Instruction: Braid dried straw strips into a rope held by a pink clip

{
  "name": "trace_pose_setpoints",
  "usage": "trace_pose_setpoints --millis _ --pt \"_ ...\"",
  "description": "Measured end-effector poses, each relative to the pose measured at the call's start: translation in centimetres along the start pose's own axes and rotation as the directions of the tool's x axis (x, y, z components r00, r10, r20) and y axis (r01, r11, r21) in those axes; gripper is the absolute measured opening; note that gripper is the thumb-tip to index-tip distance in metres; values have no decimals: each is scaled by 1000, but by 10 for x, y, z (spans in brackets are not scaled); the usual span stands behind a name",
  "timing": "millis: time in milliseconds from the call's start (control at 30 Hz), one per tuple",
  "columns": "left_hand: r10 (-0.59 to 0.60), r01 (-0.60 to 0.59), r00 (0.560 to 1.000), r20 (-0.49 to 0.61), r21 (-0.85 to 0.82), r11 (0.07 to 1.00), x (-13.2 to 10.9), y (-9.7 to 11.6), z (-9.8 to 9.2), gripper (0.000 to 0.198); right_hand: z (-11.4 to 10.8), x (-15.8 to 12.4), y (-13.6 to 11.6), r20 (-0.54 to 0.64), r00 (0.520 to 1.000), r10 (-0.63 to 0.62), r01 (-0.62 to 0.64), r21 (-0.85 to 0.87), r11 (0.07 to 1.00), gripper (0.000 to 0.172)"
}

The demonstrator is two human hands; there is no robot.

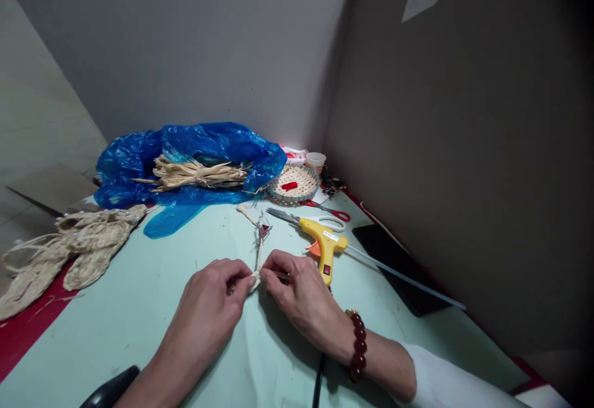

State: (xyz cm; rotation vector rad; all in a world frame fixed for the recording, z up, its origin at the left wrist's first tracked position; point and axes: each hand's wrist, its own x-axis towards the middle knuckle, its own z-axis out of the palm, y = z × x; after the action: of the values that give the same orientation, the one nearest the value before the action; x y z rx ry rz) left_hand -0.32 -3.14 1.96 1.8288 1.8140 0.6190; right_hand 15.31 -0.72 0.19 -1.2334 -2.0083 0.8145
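Observation:
My left hand (216, 293) and my right hand (299, 293) meet over the table, thumbs and forefingers pinched. Between their fingertips is a pale plant-fibre braid (256, 277), like dried husk; the fingers hide part of it. A narrow length runs away from me to a small dark red piece (263, 231) with thin wire-like bits around it. Just right of my right hand lies a yellow glue gun (326, 247), with a long clear glue stick (403, 277) out of its back. Dark red beads (359, 346) circle my right wrist.
Scissors (283, 215) and red-handled scissors (341, 215) lie beyond the glue gun. Behind are a woven basket (304, 179), a cup (315, 159) and a blue plastic bag (223, 138) with a fibre bundle (199, 174). Woven sandals (99, 244) lie left, a black tablet-like slab (408, 278) right.

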Motion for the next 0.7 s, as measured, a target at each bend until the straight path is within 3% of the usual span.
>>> trace_pose_setpoints --millis 100,200,367,500,600,700 --pt "70 -63 997 -45 152 986 -3 3 0 26 0 1 0 25 1000 -18 18 -14 1000 15" --pt "79 -68 995 -59 160 985 -2 2 -2 25 -1 2 0 37 998 -54 55 -35 998 13" --pt "-35 37 999 23 -116 993 5 -6 -3 21 -3 3 -2 44 995 -91 93 -51 994 14" --pt "-31 49 997 72 -253 966 6 -9 -5 21 -4 3 -1 30 994 -107 109 -79 991 14" --pt "55 -55 998 7 -74 996 -2 -5 0 21 -2 3 0 16 996 -86 87 -46 995 13" --pt "298 -269 950 -94 239 933 -15 -2 15 24 0 2 2 2 1000 -24 24 23 999 17"
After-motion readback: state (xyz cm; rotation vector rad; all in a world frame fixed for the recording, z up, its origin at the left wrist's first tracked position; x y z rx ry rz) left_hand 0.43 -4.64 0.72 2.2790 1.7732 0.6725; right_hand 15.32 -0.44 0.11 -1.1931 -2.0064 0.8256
